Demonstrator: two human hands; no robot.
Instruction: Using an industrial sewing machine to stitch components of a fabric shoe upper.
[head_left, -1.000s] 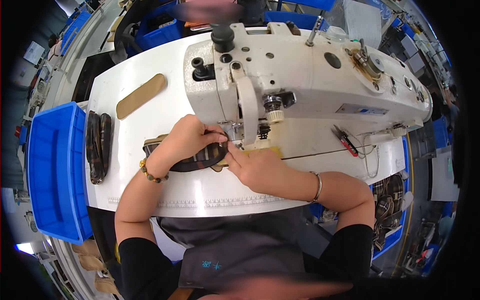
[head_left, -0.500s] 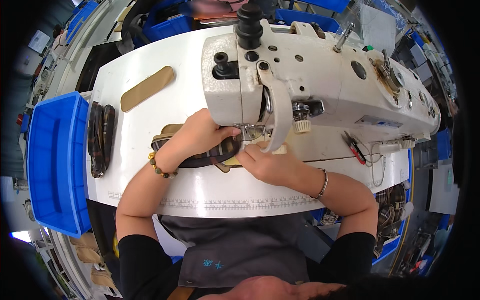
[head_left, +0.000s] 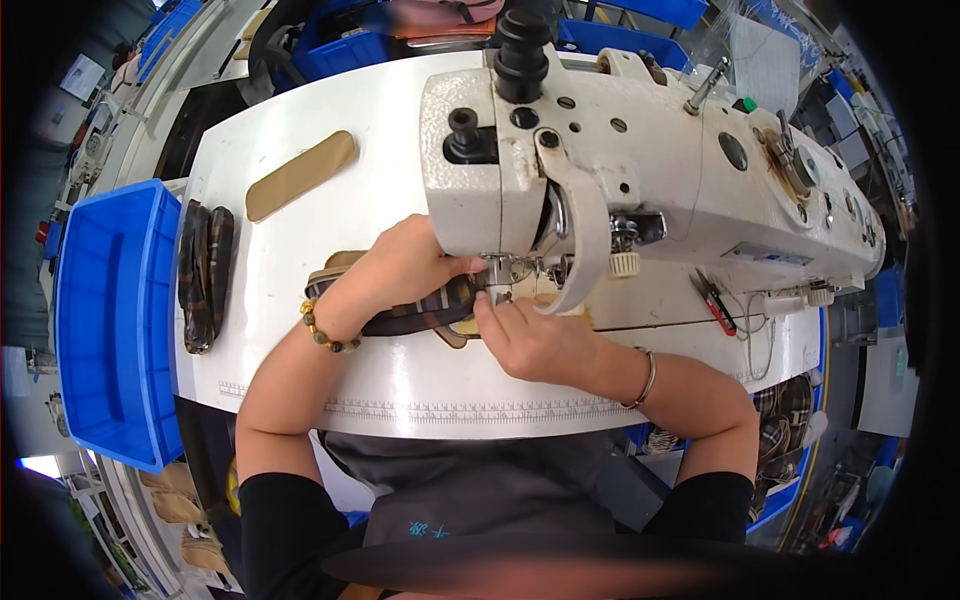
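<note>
A dark plaid shoe upper (head_left: 428, 308), laid over a tan sole-shaped piece (head_left: 334, 268), sits at the needle area (head_left: 512, 270) of a white sewing machine (head_left: 465, 205). From the left, my left hand (head_left: 400, 262) reaches across the upper and pinches it near the presser foot, thumb and fingertips closed. My right hand (head_left: 545, 340) is at the upper's right end, its fingers bent and gripping the edge just in front of the foot. The machine head and the fingers hide where needle and cloth meet.
A tan insole (head_left: 300, 177) lies flat at the far left of the table (head_left: 300, 110). Folded plaid uppers (head_left: 205, 280) rest by the left edge, beside a blue bin (head_left: 115, 330). Red-handled thread snips (head_left: 716, 304) lie under the machine arm. A ruler strip (head_left: 480, 411) runs along the near edge.
The view has shifted slightly, so the machine appears further right. Both hands keep hold of the upper; the right hand sits slightly lower and its fingertips have shifted along the edge.
</note>
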